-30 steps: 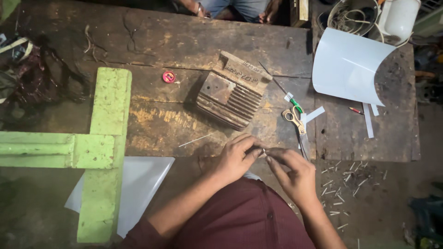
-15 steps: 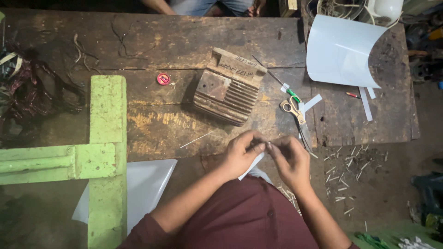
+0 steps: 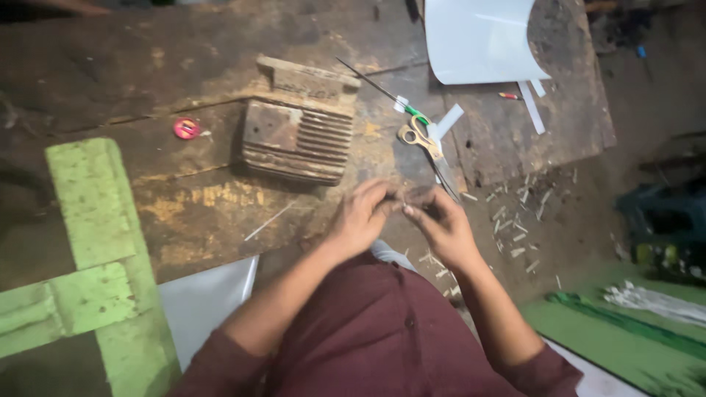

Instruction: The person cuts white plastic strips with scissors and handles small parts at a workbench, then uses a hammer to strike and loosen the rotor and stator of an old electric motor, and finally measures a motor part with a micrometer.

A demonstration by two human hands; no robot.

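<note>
Right at the middle of the view, the fingertips of the left hand (image 3: 362,215) and the right hand (image 3: 441,224) meet, pinched narrow on a small pale sliver (image 3: 404,200) held between them just off the near edge of the wooden workbench (image 3: 184,66). That sliver is thin, whitish and short, and it is mostly covered by the fingers and softened by blur, so its material and full shape cannot be told. Both hands sit above the person's dark red shirt (image 3: 368,331), with the forearms bare from the pushed-up sleeves. Just beyond the right hand lie scissors (image 3: 430,151) with yellowish handles, blades pointing toward the hand, beside a white paper strip (image 3: 447,120) and a thin dark rod (image 3: 368,79) with a green bit near its end. Farther left stands a rusty ribbed metal block (image 3: 298,132), and left of that a small red round object (image 3: 186,129), too small to identify. A curled white sheet (image 3: 482,37) is cut off by the top edge. Short pale clippings (image 3: 515,220) are scattered on the floor right of the bench. A green wooden cross-shaped frame (image 3: 95,242) runs off the left and bottom edges, with another white sheet (image 3: 206,309) partly hidden under the left arm.
</note>
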